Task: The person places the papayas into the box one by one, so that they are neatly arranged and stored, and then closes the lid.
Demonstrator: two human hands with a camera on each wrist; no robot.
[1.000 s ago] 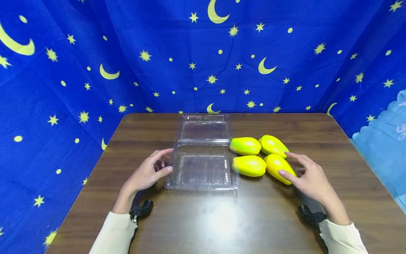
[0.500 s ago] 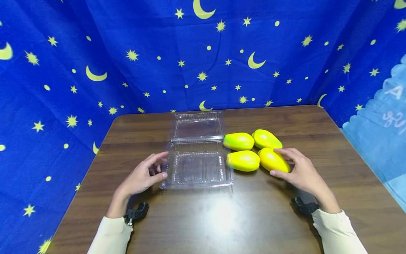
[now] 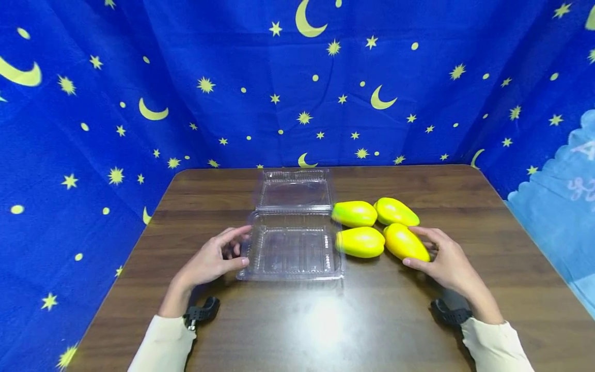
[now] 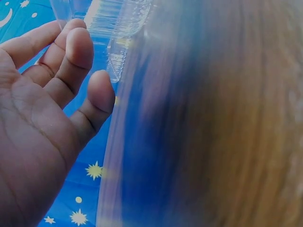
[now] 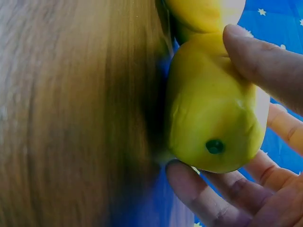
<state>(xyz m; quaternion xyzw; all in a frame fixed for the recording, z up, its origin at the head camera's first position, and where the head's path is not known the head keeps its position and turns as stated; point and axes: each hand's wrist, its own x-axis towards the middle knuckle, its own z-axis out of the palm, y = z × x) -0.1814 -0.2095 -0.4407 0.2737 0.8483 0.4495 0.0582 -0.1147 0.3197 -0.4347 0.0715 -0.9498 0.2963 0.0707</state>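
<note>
My left hand (image 3: 209, 262) is beside the left edge of a clear plastic clamshell box (image 3: 293, 250), its fingers loosely bent. Fingertips reach the box's rim in the left wrist view, but I cannot tell whether they press on it. The box lies with its lid (image 3: 294, 192) folded back. My right hand (image 3: 448, 261) holds the nearest right papaya (image 3: 405, 243), thumb at its near side and index finger at its far side. A dark green stem nub (image 5: 214, 146) shows on that papaya's end in the right wrist view.
Three more yellow papayas lie close by: one near the box (image 3: 360, 242), one behind it (image 3: 355, 213), one at the back right (image 3: 396, 211). The front papaya and the one behind it adjoin the box's right edge. Blue star-patterned cloth (image 3: 260, 67) surrounds the brown table (image 3: 279, 330).
My right hand has moved in on the nearest right papaya, thumb and fingers coming against it. My left hand stays at the box's left edge. The head view shifts slightly.
</note>
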